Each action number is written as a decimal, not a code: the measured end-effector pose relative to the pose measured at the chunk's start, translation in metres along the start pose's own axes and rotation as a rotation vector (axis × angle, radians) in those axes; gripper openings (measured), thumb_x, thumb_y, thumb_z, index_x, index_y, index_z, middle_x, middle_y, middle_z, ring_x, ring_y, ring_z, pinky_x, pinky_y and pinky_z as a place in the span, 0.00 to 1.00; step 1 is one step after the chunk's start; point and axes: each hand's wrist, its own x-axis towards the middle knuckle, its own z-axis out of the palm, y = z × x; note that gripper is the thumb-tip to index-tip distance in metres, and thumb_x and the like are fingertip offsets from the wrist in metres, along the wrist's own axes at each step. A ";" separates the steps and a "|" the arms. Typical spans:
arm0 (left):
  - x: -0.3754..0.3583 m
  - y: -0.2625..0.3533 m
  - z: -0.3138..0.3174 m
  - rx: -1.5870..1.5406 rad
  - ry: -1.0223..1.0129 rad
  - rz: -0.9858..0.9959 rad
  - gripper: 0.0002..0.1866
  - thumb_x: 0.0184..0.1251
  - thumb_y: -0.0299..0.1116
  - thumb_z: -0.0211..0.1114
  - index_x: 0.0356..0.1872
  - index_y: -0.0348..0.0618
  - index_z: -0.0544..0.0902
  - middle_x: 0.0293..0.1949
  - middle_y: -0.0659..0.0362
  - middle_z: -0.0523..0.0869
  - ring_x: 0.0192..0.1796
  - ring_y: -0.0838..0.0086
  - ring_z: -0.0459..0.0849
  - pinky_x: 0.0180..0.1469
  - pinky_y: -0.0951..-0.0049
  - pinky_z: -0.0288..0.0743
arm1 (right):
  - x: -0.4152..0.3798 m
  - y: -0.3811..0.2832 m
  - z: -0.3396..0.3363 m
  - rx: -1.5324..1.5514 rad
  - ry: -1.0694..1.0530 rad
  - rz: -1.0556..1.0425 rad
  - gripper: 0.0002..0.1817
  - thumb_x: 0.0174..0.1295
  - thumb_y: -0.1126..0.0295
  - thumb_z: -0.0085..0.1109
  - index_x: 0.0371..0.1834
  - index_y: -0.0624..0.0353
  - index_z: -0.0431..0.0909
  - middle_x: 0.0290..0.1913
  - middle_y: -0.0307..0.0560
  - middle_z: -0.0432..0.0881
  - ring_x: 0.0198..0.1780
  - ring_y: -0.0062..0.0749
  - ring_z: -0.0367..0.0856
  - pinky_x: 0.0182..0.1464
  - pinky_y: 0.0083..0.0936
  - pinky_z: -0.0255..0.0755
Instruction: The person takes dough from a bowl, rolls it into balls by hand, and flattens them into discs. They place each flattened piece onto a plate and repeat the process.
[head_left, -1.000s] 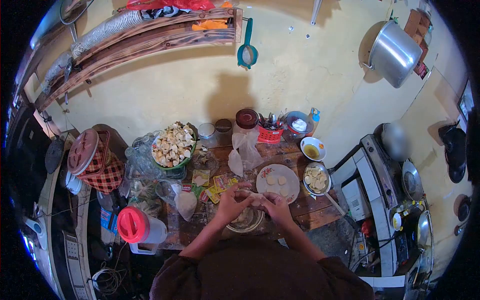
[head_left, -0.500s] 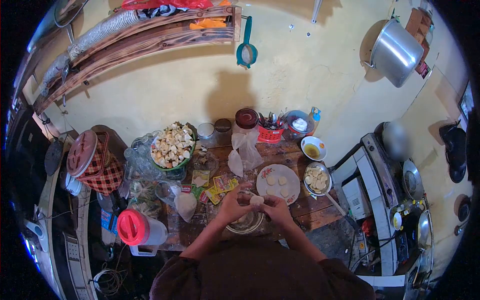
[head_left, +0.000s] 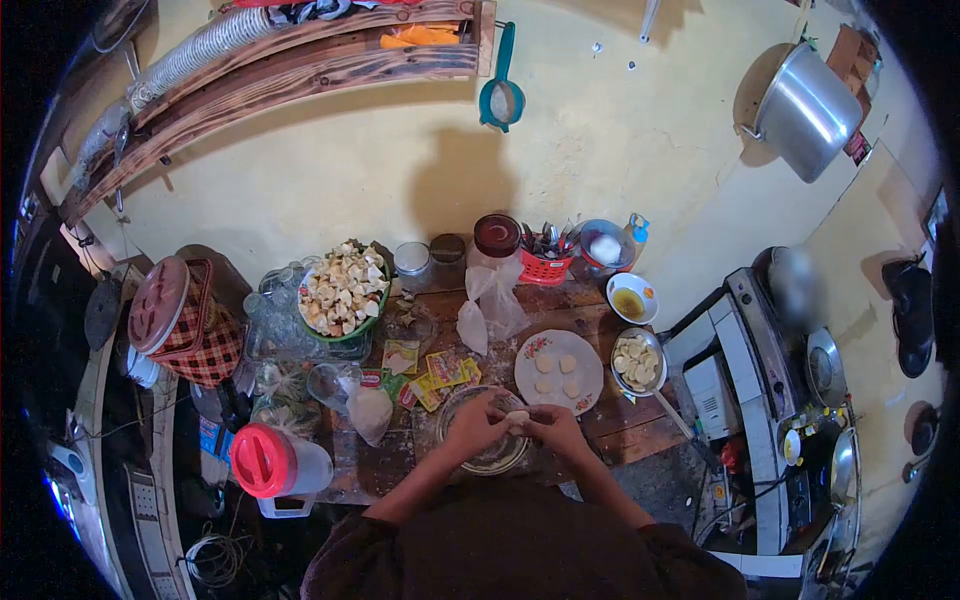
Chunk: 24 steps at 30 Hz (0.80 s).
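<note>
Between the fingertips of my left hand (head_left: 477,425) and my right hand (head_left: 556,428) is a small pale piece of dough (head_left: 517,418). Both hands are closed on it, and the fingers partly cover it. Just under them sits a round bowl (head_left: 478,468) with a floury inside. Several flat dough discs lie on a flower-patterned white plate (head_left: 592,368), beyond my right hand. Left of the bowl stands a clear plastic bag of white powder (head_left: 371,415), and yellow seasoning packets (head_left: 446,370) lie behind my left hand.
On the right, a long-handled pan (head_left: 655,385) holds pale slices, behind it a bowl of yellow liquid (head_left: 628,303). A heaped basket of pale chunks (head_left: 345,295) stands back left. A red-lidded pitcher (head_left: 282,462) is at the near left, a stove (head_left: 757,340) at the far right.
My hands have come closer together and a little lower over the bowl. My left fingers, raised before, now curl in on the dough. The view has shifted slightly.
</note>
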 end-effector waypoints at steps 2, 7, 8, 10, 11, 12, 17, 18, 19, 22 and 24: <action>0.000 0.000 -0.002 -0.108 -0.076 -0.109 0.28 0.50 0.36 0.69 0.54 0.43 0.73 0.37 0.49 0.85 0.38 0.65 0.85 0.45 0.67 0.76 | 0.010 0.010 -0.011 -0.028 0.010 0.091 0.14 0.55 0.70 0.62 0.42 0.69 0.78 0.33 0.44 0.83 0.33 0.21 0.81 0.30 0.16 0.70; 0.011 -0.014 -0.010 0.116 -0.042 -0.080 0.30 0.50 0.39 0.69 0.56 0.41 0.72 0.44 0.47 0.82 0.45 0.61 0.83 0.48 0.64 0.75 | 0.081 0.069 -0.077 -0.349 0.402 -0.220 0.13 0.52 0.70 0.62 0.38 0.69 0.80 0.29 0.47 0.83 0.30 0.25 0.81 0.35 0.22 0.75; 0.010 -0.009 -0.013 0.112 -0.058 -0.103 0.30 0.50 0.39 0.69 0.55 0.41 0.72 0.46 0.47 0.82 0.46 0.60 0.82 0.49 0.64 0.75 | 0.097 0.078 -0.091 -0.439 0.494 -0.234 0.14 0.50 0.70 0.63 0.37 0.69 0.80 0.28 0.48 0.83 0.29 0.25 0.81 0.34 0.22 0.75; 0.014 -0.021 -0.011 0.112 -0.042 -0.075 0.29 0.49 0.39 0.69 0.55 0.41 0.73 0.45 0.48 0.82 0.45 0.60 0.82 0.48 0.64 0.75 | 0.115 0.067 -0.105 -0.507 0.518 -0.259 0.13 0.49 0.71 0.63 0.37 0.67 0.81 0.28 0.49 0.83 0.29 0.25 0.81 0.34 0.22 0.75; 0.017 -0.028 -0.009 0.118 -0.023 -0.042 0.29 0.49 0.39 0.69 0.54 0.41 0.74 0.45 0.49 0.82 0.44 0.59 0.82 0.48 0.64 0.75 | 0.126 0.066 -0.112 -0.569 0.543 -0.290 0.13 0.48 0.71 0.62 0.37 0.66 0.81 0.27 0.50 0.83 0.29 0.25 0.82 0.35 0.22 0.75; 0.019 -0.035 -0.008 0.116 -0.016 -0.045 0.29 0.49 0.39 0.69 0.54 0.41 0.74 0.45 0.49 0.82 0.44 0.59 0.82 0.48 0.64 0.75 | 0.138 0.064 -0.117 -0.571 0.535 -0.292 0.13 0.48 0.71 0.62 0.37 0.66 0.81 0.27 0.50 0.83 0.29 0.25 0.82 0.35 0.22 0.75; 0.020 -0.015 -0.024 0.191 -0.222 -0.083 0.24 0.49 0.43 0.68 0.47 0.40 0.79 0.41 0.46 0.83 0.44 0.55 0.82 0.49 0.63 0.74 | 0.188 0.065 -0.128 -0.741 0.475 -0.399 0.12 0.45 0.76 0.62 0.36 0.64 0.81 0.31 0.51 0.84 0.33 0.32 0.84 0.37 0.25 0.76; 0.020 -0.020 -0.022 0.189 -0.219 -0.089 0.24 0.49 0.43 0.68 0.47 0.40 0.79 0.41 0.46 0.83 0.44 0.55 0.82 0.49 0.63 0.74 | 0.191 0.063 -0.128 -0.742 0.468 -0.397 0.12 0.45 0.76 0.62 0.36 0.64 0.81 0.31 0.51 0.84 0.33 0.32 0.84 0.37 0.25 0.76; 0.020 -0.030 -0.018 0.335 -0.224 -0.088 0.23 0.49 0.43 0.68 0.43 0.38 0.80 0.40 0.45 0.83 0.44 0.54 0.81 0.49 0.61 0.73 | 0.192 0.060 -0.128 -0.755 0.484 -0.399 0.11 0.45 0.77 0.62 0.35 0.64 0.81 0.31 0.51 0.83 0.33 0.34 0.83 0.37 0.26 0.75; 0.021 -0.069 -0.005 0.537 -0.233 -0.081 0.20 0.49 0.42 0.67 0.38 0.36 0.82 0.38 0.43 0.83 0.43 0.51 0.81 0.49 0.57 0.73 | 0.192 0.050 -0.126 -0.839 0.539 -0.443 0.10 0.44 0.77 0.63 0.33 0.63 0.80 0.31 0.53 0.83 0.34 0.36 0.83 0.37 0.27 0.75; 0.024 -0.097 0.003 0.591 -0.247 -0.075 0.19 0.48 0.41 0.67 0.35 0.35 0.82 0.37 0.43 0.83 0.43 0.51 0.81 0.48 0.56 0.73 | 0.190 0.046 -0.126 -0.911 0.584 -0.479 0.10 0.44 0.77 0.63 0.32 0.63 0.80 0.31 0.54 0.82 0.33 0.37 0.83 0.36 0.28 0.74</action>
